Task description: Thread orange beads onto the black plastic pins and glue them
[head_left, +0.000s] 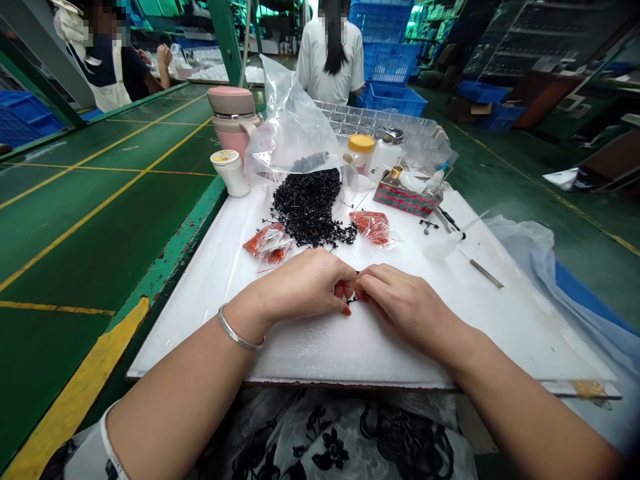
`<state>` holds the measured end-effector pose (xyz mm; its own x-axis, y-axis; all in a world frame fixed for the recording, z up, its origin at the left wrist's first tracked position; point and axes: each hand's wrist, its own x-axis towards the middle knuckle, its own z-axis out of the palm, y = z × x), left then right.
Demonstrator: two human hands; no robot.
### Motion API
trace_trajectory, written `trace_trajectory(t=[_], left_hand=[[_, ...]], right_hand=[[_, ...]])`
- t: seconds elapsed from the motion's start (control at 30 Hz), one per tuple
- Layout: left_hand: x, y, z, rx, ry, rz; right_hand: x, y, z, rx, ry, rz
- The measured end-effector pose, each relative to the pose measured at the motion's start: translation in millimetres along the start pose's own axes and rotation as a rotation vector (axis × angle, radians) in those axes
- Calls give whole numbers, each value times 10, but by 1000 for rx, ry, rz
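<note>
My left hand [320, 281] and right hand [397, 293] meet over the white work surface [310, 353]; fingers bent inward, tips close together at a small black part [353, 300], partly visible below them; contact is hidden, so I cannot tell whether either hand pinches it; probable fault: uneven pressure from two sides could bend or snap a piece this thin; a slip could flick it into the black pile [310, 203] beyond, hard to pick out again; my left knuckles, lifted carelessly, could shove the left orange-filled bag [270, 244].
</note>
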<state>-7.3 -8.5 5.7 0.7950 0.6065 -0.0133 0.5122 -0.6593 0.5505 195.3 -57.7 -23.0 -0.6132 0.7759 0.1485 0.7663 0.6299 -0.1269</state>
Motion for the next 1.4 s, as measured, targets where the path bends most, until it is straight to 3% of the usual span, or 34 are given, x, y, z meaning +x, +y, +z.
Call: trace_trajectory(t=[0.23, 0.57, 0.93, 1.13, 1.4], left_hand=[[28, -32, 55, 26, 10, 12], [0, -2, 61, 123, 52, -37], [14, 19, 48, 285, 113, -174], [9, 2, 65, 313, 137, -179], [-32, -18, -38, 246, 121, -190]], right_hand=[[-8, -37, 2, 26, -1, 50], [-15, 132, -68, 373, 26, 68], [16, 57, -29, 246, 55, 237], [30, 27, -2, 155, 89, 276], [10, 91, -53, 292, 110, 295]])
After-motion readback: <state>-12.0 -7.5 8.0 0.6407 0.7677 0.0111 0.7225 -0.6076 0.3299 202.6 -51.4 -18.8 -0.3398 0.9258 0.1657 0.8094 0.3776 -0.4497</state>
